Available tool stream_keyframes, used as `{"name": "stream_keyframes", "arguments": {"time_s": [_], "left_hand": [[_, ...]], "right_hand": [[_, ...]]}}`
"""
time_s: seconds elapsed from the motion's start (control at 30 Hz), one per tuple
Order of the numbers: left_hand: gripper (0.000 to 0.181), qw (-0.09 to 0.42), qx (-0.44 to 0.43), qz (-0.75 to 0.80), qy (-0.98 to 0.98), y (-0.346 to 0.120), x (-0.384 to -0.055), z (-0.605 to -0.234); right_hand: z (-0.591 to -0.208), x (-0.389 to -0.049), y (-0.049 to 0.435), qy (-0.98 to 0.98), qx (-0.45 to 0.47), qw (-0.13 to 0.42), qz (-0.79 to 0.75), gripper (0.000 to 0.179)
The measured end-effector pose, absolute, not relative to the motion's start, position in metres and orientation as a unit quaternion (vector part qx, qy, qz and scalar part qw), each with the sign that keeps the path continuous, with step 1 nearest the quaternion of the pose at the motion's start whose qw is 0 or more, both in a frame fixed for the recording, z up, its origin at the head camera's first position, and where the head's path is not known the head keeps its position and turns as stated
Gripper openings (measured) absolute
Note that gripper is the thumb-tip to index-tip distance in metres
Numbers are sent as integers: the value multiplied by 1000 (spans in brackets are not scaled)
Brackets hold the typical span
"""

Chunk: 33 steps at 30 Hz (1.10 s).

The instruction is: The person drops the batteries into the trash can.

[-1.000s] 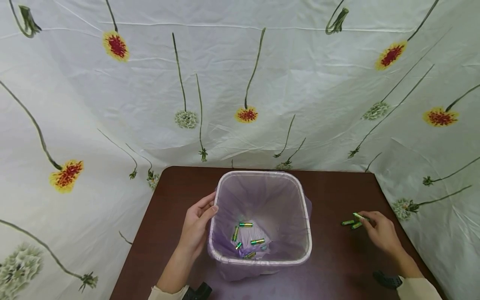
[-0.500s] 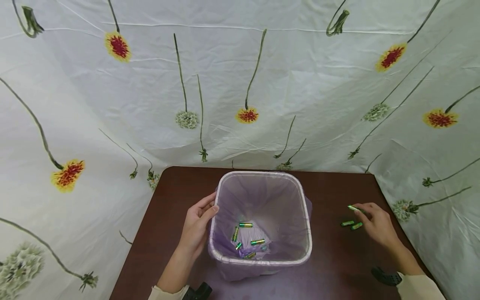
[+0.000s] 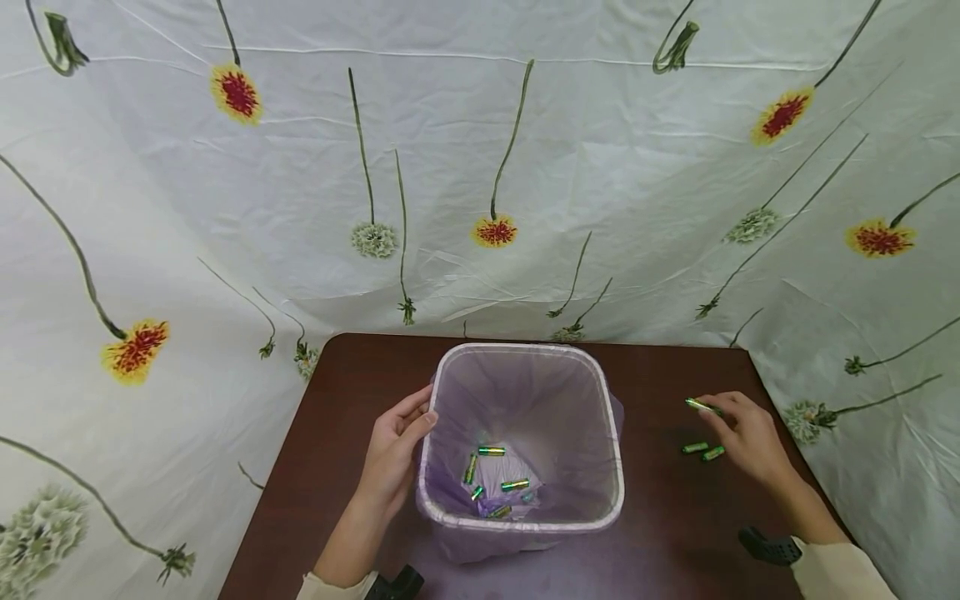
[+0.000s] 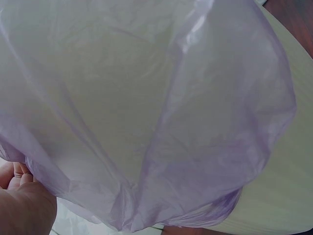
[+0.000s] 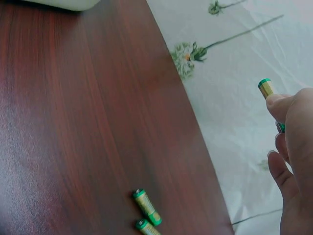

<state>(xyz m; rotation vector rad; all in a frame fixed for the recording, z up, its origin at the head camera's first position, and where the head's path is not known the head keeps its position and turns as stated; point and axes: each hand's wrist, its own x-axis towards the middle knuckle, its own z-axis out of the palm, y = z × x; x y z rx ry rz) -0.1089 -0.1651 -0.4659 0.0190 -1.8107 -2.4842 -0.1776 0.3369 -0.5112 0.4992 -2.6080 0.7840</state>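
Note:
A bin with a thin purple plastic liner [image 4: 210, 122] stands on the table, its pale rim [image 3: 525, 527] facing up. My left hand [image 3: 393, 454] grips the bin's left side, thumb at the rim and fingers along the outside. Several green and gold batteries [image 3: 514, 484] lie at the bottom of the bin. Right of the bin, my right hand [image 3: 756, 442] pinches one battery [image 5: 265, 87] between thumb and fingers, raised above the table. Below that hand, two more batteries lie close together, one battery [image 5: 146, 206] almost touching the other battery [image 5: 147, 227].
The dark brown wooden table [image 3: 667, 533] carries the bin near its middle. Behind it and at both sides hangs a white cloth [image 3: 450, 167] with printed flowers. A black band [image 3: 770, 547] sits on the right wrist, by the cream sleeve.
My right hand has lifted a battery off the small pile and moved it up and slightly left, leaving two on the table. The left hand and the bin have stayed in place.

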Motion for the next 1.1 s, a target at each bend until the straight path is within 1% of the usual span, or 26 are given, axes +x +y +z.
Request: {"name": "stream_keyframes", "arguments": {"time_s": [0.33,0.77,0.97,1.1], "left_hand": [[46,28,7,-805,-592,-165,-109,-468],[46,37,7,-802,-596,-165,-109,-469],[46,39,4,-804,-594,-165,-108,-468],[46,39,3,-804,-593,-165,-108,-468]], "right_hand": [[-495,-180,319,-912,203,201,295,22],[-467,-186,289,-882,225,223,349,25],[-452,-190,271,-867,265,234,352,28],[-441,-192,259,-856,291,229,362,31]]}}
